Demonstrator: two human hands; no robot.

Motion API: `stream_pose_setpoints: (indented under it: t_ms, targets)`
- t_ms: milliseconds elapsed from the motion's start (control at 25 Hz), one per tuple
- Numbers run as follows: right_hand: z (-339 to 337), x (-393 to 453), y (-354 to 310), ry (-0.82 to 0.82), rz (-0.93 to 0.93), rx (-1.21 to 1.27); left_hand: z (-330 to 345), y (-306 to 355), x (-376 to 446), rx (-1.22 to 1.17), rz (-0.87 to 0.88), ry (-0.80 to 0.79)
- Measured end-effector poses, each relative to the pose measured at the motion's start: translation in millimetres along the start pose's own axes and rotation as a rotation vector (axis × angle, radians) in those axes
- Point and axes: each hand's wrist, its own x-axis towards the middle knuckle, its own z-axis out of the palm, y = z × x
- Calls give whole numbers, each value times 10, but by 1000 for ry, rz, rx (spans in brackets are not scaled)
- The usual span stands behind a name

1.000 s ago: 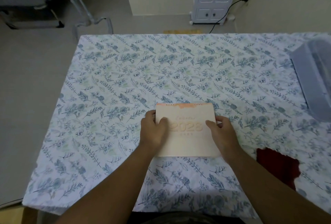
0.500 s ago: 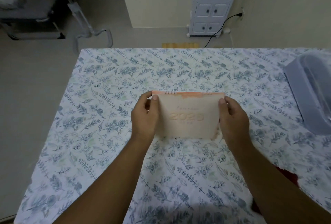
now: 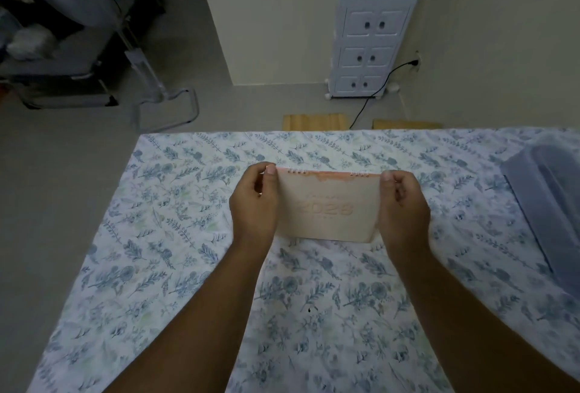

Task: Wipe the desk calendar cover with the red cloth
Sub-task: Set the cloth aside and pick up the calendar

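Wiping looks not yet begun: left hand (image 3: 253, 204) and right hand (image 3: 403, 208) each pinch a side edge of the desk calendar (image 3: 328, 205), held tilted above the floral tablecloth (image 3: 188, 235), red cloth out of view, neither hand free.

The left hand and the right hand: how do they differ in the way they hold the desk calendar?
The left hand grips the left edge of the desk calendar, while the right hand grips the right edge. The left hand's thumb reaches the top corner beside the spiral binding; the right hand's thumb lies just below its corner. Both pinch the calendar with thumb in front and fingers behind, over the floral tablecloth.
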Motion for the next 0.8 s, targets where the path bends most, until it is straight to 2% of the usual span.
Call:
stream_pose_setpoints:
  t_ms: [240, 440, 800]
  targets:
    - [376, 831, -179, 69, -81, 28, 332, 91, 784, -29, 41, 6]
    - [675, 1341, -207, 53, -44, 85, 548, 120, 1279, -19, 44, 36]
    - [856, 1510, -58, 31, 34, 145, 640, 5, 1505, -25, 13, 12]
